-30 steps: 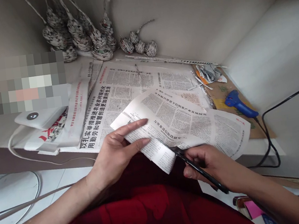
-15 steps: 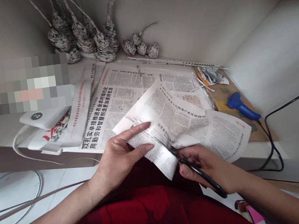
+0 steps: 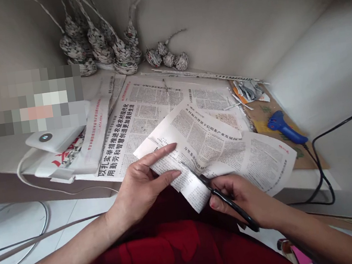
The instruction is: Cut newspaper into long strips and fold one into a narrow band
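Note:
A loose newspaper sheet (image 3: 215, 135) is held up over the front edge of the shelf, above my lap. My left hand (image 3: 146, 181) grips its left part, with the index finger and thumb lying on the printed face and the other fingers hidden behind the paper. In my right hand (image 3: 236, 197) is a pair of black-handled scissors (image 3: 205, 180), its blades pointing up and left into the sheet. The lower corner of the paper hangs below the blades, beside a cut edge. The scissor tips end close to my left thumb.
Several woven paper gourds (image 3: 98, 47) stand against the back wall, with small woven balls (image 3: 169, 59) beside them. Thin paper rods (image 3: 204, 74) lie along the back. A blue glue gun (image 3: 284, 126) with a black cord rests on cardboard at right. A white device (image 3: 56, 137) sits left.
My right hand has closed the scissor handles somewhat and shifted slightly left. The left hand keeps its hold on the sheet. The whole view has moved a little.

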### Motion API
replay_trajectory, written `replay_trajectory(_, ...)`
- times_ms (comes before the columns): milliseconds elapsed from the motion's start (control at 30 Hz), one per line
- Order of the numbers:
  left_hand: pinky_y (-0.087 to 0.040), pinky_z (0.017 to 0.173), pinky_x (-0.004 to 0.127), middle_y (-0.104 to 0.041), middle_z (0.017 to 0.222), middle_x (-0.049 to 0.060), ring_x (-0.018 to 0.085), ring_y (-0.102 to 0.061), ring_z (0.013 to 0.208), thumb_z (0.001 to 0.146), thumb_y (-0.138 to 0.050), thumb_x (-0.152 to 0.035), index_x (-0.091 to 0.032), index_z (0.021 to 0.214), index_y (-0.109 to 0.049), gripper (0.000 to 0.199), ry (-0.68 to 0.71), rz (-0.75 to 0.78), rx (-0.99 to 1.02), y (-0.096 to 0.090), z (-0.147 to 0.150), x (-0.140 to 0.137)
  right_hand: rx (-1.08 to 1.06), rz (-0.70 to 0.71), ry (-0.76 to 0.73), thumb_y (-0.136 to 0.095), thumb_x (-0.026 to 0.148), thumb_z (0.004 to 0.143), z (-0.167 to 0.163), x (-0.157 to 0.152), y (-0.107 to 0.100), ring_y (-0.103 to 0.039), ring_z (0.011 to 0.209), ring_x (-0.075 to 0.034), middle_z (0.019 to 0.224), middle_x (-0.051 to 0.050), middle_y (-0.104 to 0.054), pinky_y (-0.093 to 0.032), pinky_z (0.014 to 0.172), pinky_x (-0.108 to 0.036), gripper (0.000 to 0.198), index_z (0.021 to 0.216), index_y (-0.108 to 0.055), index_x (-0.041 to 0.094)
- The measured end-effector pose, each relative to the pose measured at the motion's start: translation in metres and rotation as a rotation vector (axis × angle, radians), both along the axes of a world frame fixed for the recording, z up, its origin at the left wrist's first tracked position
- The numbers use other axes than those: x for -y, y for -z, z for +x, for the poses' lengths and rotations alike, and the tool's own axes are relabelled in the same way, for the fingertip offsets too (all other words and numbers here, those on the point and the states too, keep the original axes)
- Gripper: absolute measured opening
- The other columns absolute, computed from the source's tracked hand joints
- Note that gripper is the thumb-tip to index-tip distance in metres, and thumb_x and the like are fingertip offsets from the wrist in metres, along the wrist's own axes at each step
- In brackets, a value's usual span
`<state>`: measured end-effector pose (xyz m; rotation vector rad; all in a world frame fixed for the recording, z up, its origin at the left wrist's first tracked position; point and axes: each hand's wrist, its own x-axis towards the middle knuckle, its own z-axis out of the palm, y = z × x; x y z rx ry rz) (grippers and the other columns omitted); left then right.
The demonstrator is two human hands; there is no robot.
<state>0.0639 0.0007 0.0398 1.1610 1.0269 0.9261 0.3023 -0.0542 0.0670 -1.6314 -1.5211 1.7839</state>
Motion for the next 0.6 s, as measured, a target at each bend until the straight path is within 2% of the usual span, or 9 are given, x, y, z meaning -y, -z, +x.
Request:
replay_trajectory(133,-0.056,0.063,0.026,-0.077,0.093,0.002,0.023,-0.071,0.094,0.078,-0.084,-0.027,-0.026,0.128,-0.072,0.052,0.081,-0.043,0.033,-0.0021,0.0025,0.0024,-0.042,0.057,-0.08,-0.074,0.061,0.084,-0.0041,-0.0058,-0.0044,-0.038,0.066,-0.011,0.071,0.003,-0.045,-0.031,0.056,-0.025,0.047,0.08,-0.056,0.018)
replay_trajectory(233,-0.057,0.067,0.028,-0.077,0.096,0.002,0.025,-0.07,0.099,0.076,-0.085,-0.026,-0.027,0.127,-0.073,0.052,0.062,-0.01,0.047,-0.0018,0.0031,0.0023,-0.068,0.058,-0.072,-0.071,0.064,0.085,-0.0083,-0.0098,-0.0084,-0.04,0.068,-0.012,0.074,0.002,-0.046,-0.035,0.059,-0.026,0.049,0.081,-0.057,0.018)
replay_trajectory(433,-0.06,0.081,0.032,-0.077,0.112,0.0,0.026,-0.069,0.109,0.077,-0.085,-0.024,-0.031,0.128,-0.072,0.053,0.075,-0.005,0.11,0.0027,0.0016,0.0009,-0.12,0.016,-0.024,-0.073,0.064,0.084,-0.0099,-0.0079,-0.0066,-0.036,0.064,-0.011,0.071,0.004,-0.043,-0.029,0.055,-0.024,0.05,0.081,-0.056,0.018)
replay_trajectory(600,-0.06,0.083,0.032,-0.078,0.112,0.001,0.026,-0.069,0.109,0.074,-0.087,-0.023,-0.028,0.125,-0.074,0.052,0.061,-0.041,0.141,0.001,0.0035,0.0012,-0.108,-0.037,0.012,-0.079,0.058,0.08,-0.0085,-0.0078,-0.005,-0.034,0.055,-0.008,0.063,0.007,-0.039,-0.023,0.048,-0.023,0.047,0.077,-0.054,0.019)
